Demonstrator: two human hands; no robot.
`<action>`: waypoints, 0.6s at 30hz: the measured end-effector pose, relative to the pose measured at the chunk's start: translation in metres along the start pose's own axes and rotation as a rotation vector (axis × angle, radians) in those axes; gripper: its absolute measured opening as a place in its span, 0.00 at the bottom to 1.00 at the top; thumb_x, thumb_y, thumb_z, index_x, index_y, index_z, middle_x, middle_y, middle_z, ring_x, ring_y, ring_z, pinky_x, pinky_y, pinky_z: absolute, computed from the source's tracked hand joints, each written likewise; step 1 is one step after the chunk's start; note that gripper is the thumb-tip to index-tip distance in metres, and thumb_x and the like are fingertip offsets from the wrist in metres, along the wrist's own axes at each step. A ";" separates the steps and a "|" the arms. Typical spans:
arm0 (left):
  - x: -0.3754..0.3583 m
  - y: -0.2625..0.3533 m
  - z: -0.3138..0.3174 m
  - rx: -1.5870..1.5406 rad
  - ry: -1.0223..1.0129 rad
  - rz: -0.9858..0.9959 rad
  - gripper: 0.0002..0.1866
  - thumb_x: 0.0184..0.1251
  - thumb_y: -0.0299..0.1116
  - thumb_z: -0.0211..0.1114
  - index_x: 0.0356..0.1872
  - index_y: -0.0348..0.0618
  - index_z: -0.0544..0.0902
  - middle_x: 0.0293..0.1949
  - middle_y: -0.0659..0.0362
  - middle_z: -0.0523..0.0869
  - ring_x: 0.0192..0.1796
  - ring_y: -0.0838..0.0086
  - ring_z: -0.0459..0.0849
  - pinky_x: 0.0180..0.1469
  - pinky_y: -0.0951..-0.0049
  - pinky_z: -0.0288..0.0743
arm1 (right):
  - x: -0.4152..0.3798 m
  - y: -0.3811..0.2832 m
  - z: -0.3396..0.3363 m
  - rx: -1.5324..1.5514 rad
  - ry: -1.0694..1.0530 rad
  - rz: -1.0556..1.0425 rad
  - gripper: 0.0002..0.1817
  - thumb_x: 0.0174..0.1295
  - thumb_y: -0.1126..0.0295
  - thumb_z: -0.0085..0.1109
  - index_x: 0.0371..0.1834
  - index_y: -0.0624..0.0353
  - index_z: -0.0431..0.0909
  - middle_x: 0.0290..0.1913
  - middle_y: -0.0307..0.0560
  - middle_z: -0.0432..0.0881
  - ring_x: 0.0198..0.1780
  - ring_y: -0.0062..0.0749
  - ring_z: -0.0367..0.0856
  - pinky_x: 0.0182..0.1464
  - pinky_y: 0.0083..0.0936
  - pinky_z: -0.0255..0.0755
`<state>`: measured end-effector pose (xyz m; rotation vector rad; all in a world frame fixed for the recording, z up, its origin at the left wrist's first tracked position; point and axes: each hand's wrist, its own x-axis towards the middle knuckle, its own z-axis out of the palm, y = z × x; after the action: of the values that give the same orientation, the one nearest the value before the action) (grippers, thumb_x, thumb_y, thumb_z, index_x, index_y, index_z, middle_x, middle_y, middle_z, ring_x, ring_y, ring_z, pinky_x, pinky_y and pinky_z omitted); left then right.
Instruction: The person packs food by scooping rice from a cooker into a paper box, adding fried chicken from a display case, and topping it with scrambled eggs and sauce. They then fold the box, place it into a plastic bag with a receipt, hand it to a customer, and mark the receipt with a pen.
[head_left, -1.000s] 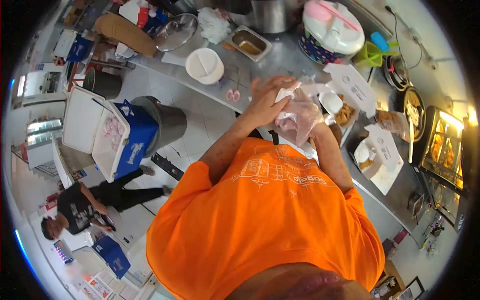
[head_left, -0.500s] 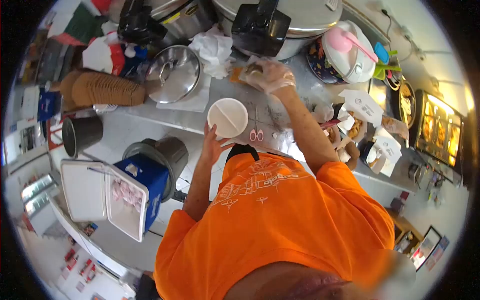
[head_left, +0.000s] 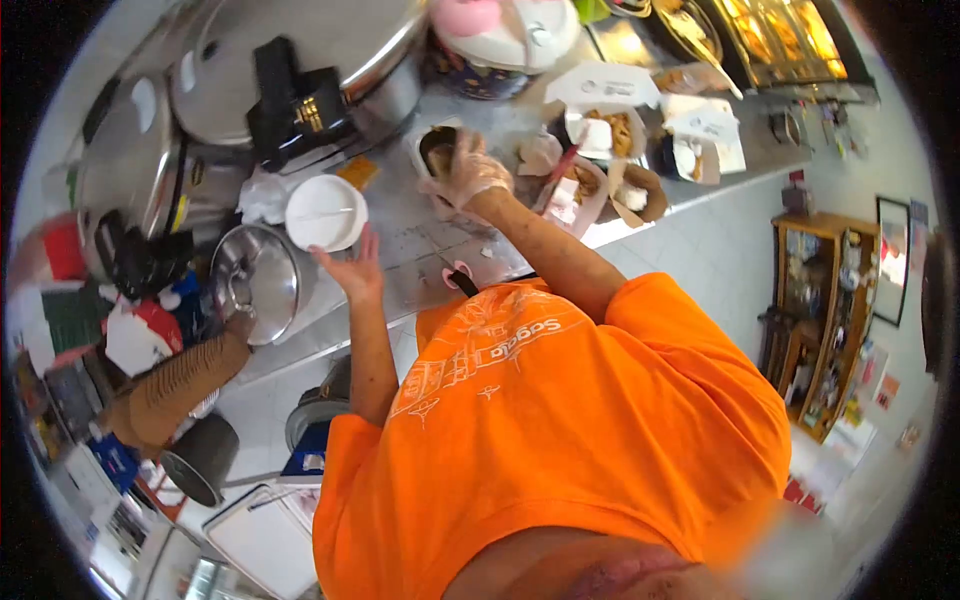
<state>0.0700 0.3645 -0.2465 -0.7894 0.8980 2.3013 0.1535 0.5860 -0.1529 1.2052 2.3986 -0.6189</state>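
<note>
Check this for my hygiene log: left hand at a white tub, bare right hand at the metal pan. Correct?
Not bare: the head view shows the right hand in a clear glove, at the metal pan; the left hand is at the white tub.

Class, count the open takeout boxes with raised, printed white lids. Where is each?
2. Both stand on the steel counter, right of the gloved right hand: the nearer box, then the farther box. Others may be hidden.
</note>
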 end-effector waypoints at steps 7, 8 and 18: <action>-0.044 -0.083 -0.047 0.628 0.102 -0.147 0.26 0.62 0.53 0.58 0.56 0.50 0.71 0.59 0.58 0.71 0.58 0.61 0.75 0.56 0.57 0.69 | -0.015 0.168 -0.063 0.113 0.925 -0.121 0.18 0.58 0.56 0.58 0.45 0.55 0.79 0.45 0.51 0.81 0.45 0.47 0.80 0.48 0.39 0.73; -0.041 -0.103 -0.067 0.806 -0.111 -0.348 0.26 0.63 0.52 0.58 0.58 0.51 0.74 0.54 0.59 0.77 0.55 0.66 0.77 0.52 0.62 0.72 | -0.014 0.216 -0.072 -0.070 0.901 -0.073 0.16 0.56 0.59 0.59 0.43 0.57 0.79 0.41 0.52 0.83 0.43 0.47 0.81 0.48 0.38 0.73; -0.079 -0.294 0.045 1.373 -0.274 -0.118 0.22 0.69 0.38 0.56 0.58 0.34 0.74 0.54 0.49 0.79 0.54 0.65 0.79 0.55 0.68 0.68 | 0.002 0.451 0.008 0.240 0.094 -0.087 0.28 0.59 0.47 0.58 0.46 0.64 0.81 0.36 0.50 0.84 0.35 0.32 0.81 0.40 0.33 0.74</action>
<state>0.3026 0.5618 -0.2861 0.0891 1.8142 1.1315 0.5229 0.8241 -0.2563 1.2537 2.5221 -0.9182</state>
